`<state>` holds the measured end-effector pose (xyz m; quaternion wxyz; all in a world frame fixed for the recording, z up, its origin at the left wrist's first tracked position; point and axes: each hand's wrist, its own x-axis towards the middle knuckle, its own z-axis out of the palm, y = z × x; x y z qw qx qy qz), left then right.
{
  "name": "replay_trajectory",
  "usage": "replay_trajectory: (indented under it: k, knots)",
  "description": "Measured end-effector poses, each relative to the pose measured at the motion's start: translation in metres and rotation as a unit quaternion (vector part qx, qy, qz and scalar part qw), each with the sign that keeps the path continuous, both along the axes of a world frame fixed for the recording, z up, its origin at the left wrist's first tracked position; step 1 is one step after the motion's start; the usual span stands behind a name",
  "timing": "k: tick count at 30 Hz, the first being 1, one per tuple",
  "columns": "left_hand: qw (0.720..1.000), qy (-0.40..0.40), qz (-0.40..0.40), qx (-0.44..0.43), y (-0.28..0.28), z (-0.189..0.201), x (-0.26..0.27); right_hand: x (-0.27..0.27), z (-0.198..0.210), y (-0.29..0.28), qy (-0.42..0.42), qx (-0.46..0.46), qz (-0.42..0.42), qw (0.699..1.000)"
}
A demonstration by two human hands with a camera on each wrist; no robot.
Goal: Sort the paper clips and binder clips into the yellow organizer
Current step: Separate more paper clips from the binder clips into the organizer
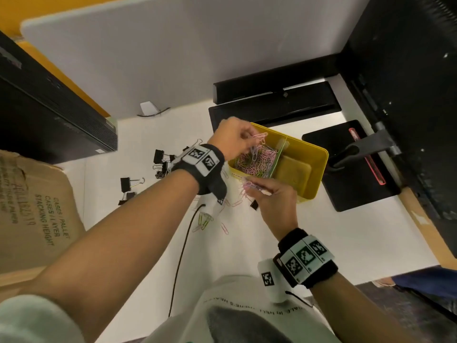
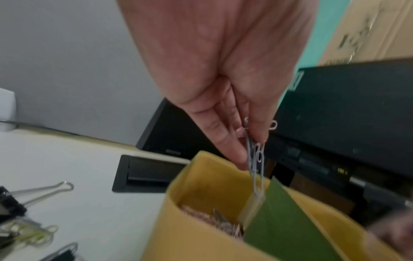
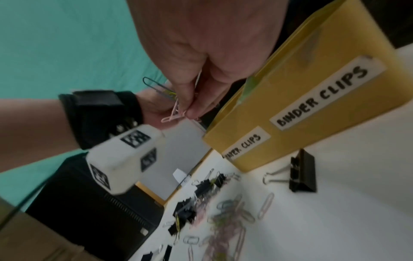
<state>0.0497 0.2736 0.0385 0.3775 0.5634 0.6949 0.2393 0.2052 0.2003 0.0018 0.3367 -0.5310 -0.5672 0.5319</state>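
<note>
Only right wrist shows organizer labels [image 3: 321, 93].

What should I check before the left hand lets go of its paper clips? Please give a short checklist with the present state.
1. Left hand pinches paper clips: ok.
2. It is above the yellow organizer, on the side with the paper clip pile: ok.
3. Green divider stands between the compartments: ok.
4. Binder clip compartment free of paper clips: ok.
5. Right hand grips its own clips, outside the organizer: ok.
6. Whether the clips are tangled: cannot tell.

Yellow organizer [image 1: 312, 169] — pink, green, perhaps lilac paper clips [image 1: 257, 160]; black binder clips [image 1: 128, 183].
</note>
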Motion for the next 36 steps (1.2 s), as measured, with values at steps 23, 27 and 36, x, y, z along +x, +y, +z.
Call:
replay_trajectory:
  k: [23,27,36]
  knots:
    - [0.957,0.044,-0.134,-0.252,-0.176,-0.080,-0.051,-0.056,0.012,0.073,-0.330,0.129,0.207,0.912]
    - [0.983,0.008,-0.083,-0.161,-0.163,-0.100,-0.036,-0.061,0.014,0.046,-0.246,0.210,0.210,0.923]
    - [0.974,0.162,0.152,-0.052,-0.167,-0.088,-0.099,-0.028,-0.044,-0.003,-0.408,-0.005,0.500,0.764]
